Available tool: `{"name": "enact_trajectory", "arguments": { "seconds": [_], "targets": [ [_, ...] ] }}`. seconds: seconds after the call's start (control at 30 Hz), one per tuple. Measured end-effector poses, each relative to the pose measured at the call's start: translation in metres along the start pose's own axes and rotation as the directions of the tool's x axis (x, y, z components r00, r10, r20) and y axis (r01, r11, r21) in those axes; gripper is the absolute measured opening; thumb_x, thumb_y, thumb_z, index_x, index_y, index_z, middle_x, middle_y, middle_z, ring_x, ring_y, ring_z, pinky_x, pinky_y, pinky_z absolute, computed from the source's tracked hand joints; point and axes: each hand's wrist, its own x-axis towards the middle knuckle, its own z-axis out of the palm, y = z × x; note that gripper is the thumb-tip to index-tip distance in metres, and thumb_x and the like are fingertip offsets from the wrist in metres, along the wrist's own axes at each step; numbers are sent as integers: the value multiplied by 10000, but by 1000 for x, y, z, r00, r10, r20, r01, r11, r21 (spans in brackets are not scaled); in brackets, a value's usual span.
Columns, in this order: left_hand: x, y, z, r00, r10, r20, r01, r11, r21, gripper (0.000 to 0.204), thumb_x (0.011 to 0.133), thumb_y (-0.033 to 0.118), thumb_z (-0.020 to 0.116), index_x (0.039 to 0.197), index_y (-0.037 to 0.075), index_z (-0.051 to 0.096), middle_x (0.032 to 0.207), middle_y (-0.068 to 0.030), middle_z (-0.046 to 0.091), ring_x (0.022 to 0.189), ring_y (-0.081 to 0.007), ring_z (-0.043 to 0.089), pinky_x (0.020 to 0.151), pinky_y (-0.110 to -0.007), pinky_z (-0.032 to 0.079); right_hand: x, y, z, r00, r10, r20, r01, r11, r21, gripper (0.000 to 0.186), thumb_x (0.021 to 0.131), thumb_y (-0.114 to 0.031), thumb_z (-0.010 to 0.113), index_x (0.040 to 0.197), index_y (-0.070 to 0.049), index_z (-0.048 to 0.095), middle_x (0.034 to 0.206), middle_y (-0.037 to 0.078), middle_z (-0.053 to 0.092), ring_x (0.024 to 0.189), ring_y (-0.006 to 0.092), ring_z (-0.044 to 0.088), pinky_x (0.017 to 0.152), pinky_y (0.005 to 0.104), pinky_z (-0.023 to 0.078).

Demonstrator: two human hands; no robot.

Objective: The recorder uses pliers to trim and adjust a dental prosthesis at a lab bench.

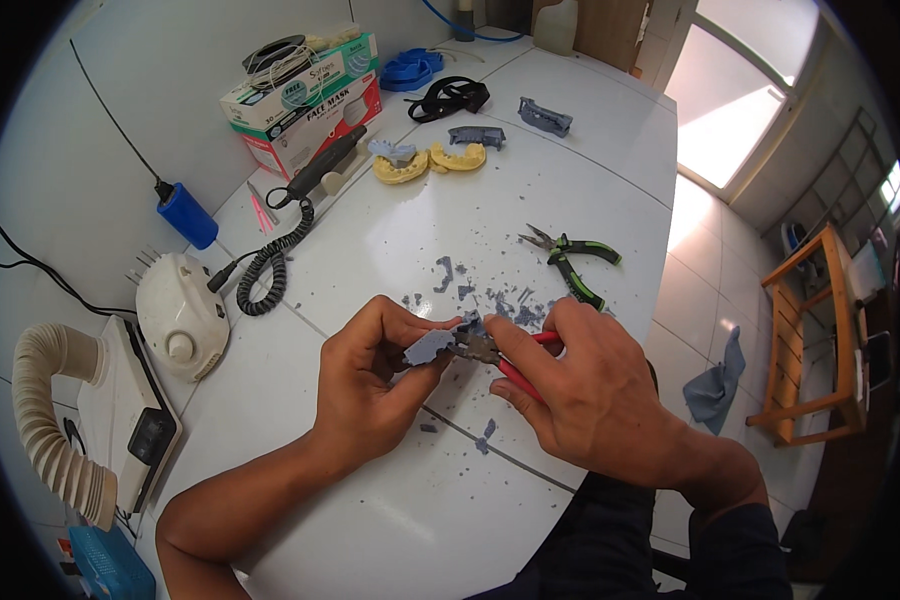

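My left hand [370, 375] pinches a grey-blue plastic piece [430, 348] with a flat, ragged-edged face between thumb and fingers. My right hand [600, 380] is closed round the red handles of a pair of cutting pliers [482, 347]. The metal jaws of the pliers touch the right side of the piece; their exact bite is hidden by my fingers. Broken grey-blue scraps [515, 305] lie scattered just beyond and below my hands. Black-and-green needle-nose pliers [575, 250] rest with handles spread, a little beyond my right hand.
Yellow dental models [457, 157] and grey-blue printed parts [545, 117] sit further back. Two mask boxes [310, 115], a handpiece [327, 165] with coiled cord, and a white control unit [180, 320] stand left. A ribbed hose [45, 400] bends at far left. The table's edge curves along the right.
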Motion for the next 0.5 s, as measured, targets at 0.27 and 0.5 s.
{"name": "enact_trajectory", "arguments": {
  "seconds": [0.27,0.5],
  "targets": [
    [1,0,-2,1000,-5,23,4,1000,26,166,934,-130,658,1038,-24,584,1133,-145,743,1070,-138,712,918,-286,589,-1,4,3,999,-28,-31,27,999,-17,537,940,-360,783,1369,-65,651,928,113,501,805,249,562,684,389,445],
    [3,1,-2,999,-31,24,31,1000,-2,170,935,-121,671,1046,-22,587,1117,-133,746,1069,-143,716,947,-297,597,-1,6,6,998,-34,-46,33,999,-17,494,932,-376,790,1308,-78,672,899,104,508,729,225,578,611,365,447]
  ]
}}
